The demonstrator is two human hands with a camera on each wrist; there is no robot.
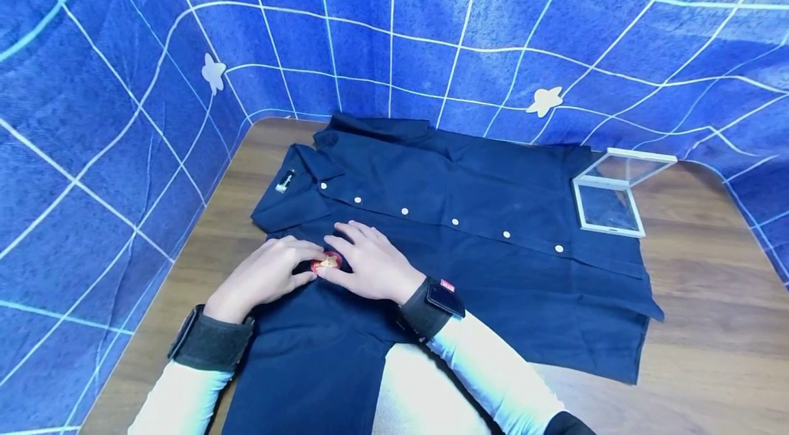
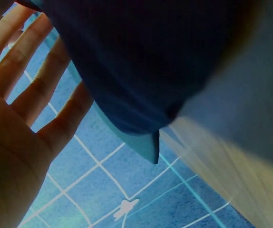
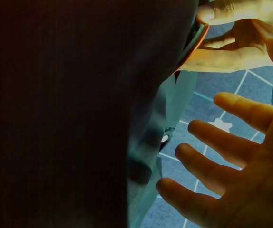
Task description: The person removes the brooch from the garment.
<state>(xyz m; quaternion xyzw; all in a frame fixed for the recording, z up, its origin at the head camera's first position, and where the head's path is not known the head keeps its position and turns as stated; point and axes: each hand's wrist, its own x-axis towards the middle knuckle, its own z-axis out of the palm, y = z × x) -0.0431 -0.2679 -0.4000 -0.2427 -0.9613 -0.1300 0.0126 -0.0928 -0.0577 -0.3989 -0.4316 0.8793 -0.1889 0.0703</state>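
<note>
A small round red-and-gold badge [image 1: 329, 261] lies over the chest of a navy button-up shirt [image 1: 468, 270], just below its collar. My left hand [image 1: 265, 277] pinches the badge's left side between thumb and index finger; the right wrist view shows its red rim [image 3: 193, 46] there. From the other side, my right hand [image 1: 372, 264] has its thumb at the badge's right edge. Its other fingers [image 3: 222, 137] extend loosely, spread apart in the right wrist view. Dark shirt cloth [image 2: 127, 80] fills much of both wrist views.
White buttons [image 1: 404, 211] run along the shirt's front, and a label [image 1: 285, 181] shows inside its collar. A clear, white-rimmed case [image 1: 578, 207] stands with its lid up on the shirt's far right. Wooden table [image 1: 709, 270] surrounds the shirt; blue patterned cloth [image 1: 431, 24] hangs behind.
</note>
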